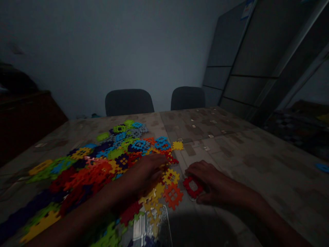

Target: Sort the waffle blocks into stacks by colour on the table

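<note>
My left hand (152,168) reaches over the right side of a heap of colourful plastic interlocking tiles. Its fingers are stretched forward, close to some red tiles (171,157); nothing shows in its grasp, though the palm side is hidden. On the right, my right hand (205,176) curls its thumb and fingers around a red interlocking tile (189,185) with a large opening, low over the table. Between the hands lie a yellow window tile (171,176) and an orange window tile (173,196).
The heap (89,171) spreads across the left of the patterned table (231,151). A clear plastic piece (140,226) lies near the front edge. One blue tile (322,167) is at the far right. Two dark chairs (129,102) stand behind the table, against a pale wall.
</note>
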`<state>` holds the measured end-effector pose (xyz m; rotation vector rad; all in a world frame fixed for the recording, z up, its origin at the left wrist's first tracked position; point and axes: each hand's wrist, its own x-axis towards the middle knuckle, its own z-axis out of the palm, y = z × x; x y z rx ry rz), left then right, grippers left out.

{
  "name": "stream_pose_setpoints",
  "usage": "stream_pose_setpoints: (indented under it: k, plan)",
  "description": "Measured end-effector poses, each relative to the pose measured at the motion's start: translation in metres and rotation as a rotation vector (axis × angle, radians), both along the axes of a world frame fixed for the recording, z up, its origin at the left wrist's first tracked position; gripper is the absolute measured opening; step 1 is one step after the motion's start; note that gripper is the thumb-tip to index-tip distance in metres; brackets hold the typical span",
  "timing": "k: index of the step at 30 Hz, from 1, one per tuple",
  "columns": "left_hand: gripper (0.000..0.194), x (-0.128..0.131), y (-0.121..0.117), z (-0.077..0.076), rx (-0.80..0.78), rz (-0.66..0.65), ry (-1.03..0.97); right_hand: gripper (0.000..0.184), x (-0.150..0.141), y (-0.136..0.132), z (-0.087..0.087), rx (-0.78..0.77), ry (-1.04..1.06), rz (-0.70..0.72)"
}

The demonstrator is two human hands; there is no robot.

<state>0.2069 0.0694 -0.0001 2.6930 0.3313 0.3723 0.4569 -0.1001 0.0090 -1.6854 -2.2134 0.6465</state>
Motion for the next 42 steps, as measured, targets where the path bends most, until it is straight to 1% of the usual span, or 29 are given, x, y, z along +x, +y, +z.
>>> stream_pose_setpoints:
  k: [2,4,6,8,10,13,15,17,20,22,24,28,31,33,35,37,38,40,42]
  plan:
    - [0.027,-0.010,0.006,-0.004,-0.006,0.092,-0.011,0.074,-0.004,0.001,-0.001,-0.039,0.003,0.008]
    - [0.023,-0.015,0.008,-0.006,-0.022,0.142,-0.017,0.065,-0.006,0.002,-0.002,-0.049,0.007,0.008]
    - [0.021,-0.017,0.006,-0.004,-0.028,0.123,-0.010,0.049,-0.007,0.003,-0.002,-0.035,0.008,-0.001]
    - [0.020,-0.016,0.004,-0.002,-0.017,0.081,-0.005,0.039,-0.009,0.003,-0.004,-0.006,-0.011,-0.030]
    - [0.021,-0.013,0.002,-0.002,-0.006,0.063,-0.007,0.039,-0.010,0.003,-0.006,0.016,-0.043,-0.057]
    - [0.025,-0.008,0.002,-0.005,-0.004,0.052,-0.032,0.044,-0.007,0.004,-0.005,0.039,-0.068,-0.070]
    - [0.028,-0.006,0.002,-0.008,-0.004,0.044,-0.058,0.045,-0.002,0.004,0.000,0.044,-0.058,-0.075]
    - [0.029,-0.005,0.002,-0.009,-0.002,0.042,-0.075,0.042,0.004,0.004,0.007,0.053,-0.040,-0.105]
    - [0.027,-0.008,0.000,-0.008,-0.016,0.046,-0.053,0.033,0.009,0.002,0.016,0.097,-0.062,-0.221]
    - [0.024,-0.010,-0.002,-0.006,-0.023,0.039,-0.037,0.028,0.006,0.001,0.017,0.108,-0.134,-0.304]
    - [0.021,-0.010,-0.005,-0.004,-0.017,0.033,-0.034,0.026,0.000,0.001,0.015,0.091,-0.209,-0.349]
    - [0.016,0.006,-0.019,0.000,0.013,0.045,-0.005,0.027,-0.007,0.002,0.011,0.072,-0.280,-0.411]
    - [0.009,0.027,-0.034,0.000,0.061,0.008,0.029,0.031,-0.001,0.001,0.012,0.052,-0.353,-0.454]
    - [0.004,0.041,-0.043,-0.001,0.089,-0.005,0.061,0.034,0.007,0.000,0.011,-0.021,-0.387,-0.470]
    - [0.004,0.049,-0.049,-0.003,0.099,-0.015,0.093,0.031,0.016,-0.002,0.009,-0.080,-0.359,-0.458]
    - [0.007,0.053,-0.054,-0.004,0.095,-0.029,0.111,0.024,0.027,-0.004,0.003,-0.040,-0.300,-0.400]
    - [0.009,0.053,-0.055,-0.004,0.091,-0.036,0.114,0.025,0.032,-0.004,0.000,0.005,-0.270,-0.349]
    - [0.011,0.051,-0.057,-0.004,0.085,-0.042,0.117,0.039,0.041,-0.003,-0.008,0.056,-0.209,-0.218]
    - [0.009,0.049,-0.057,-0.003,0.080,-0.044,0.127,0.041,0.046,-0.002,-0.014,0.026,-0.155,-0.097]
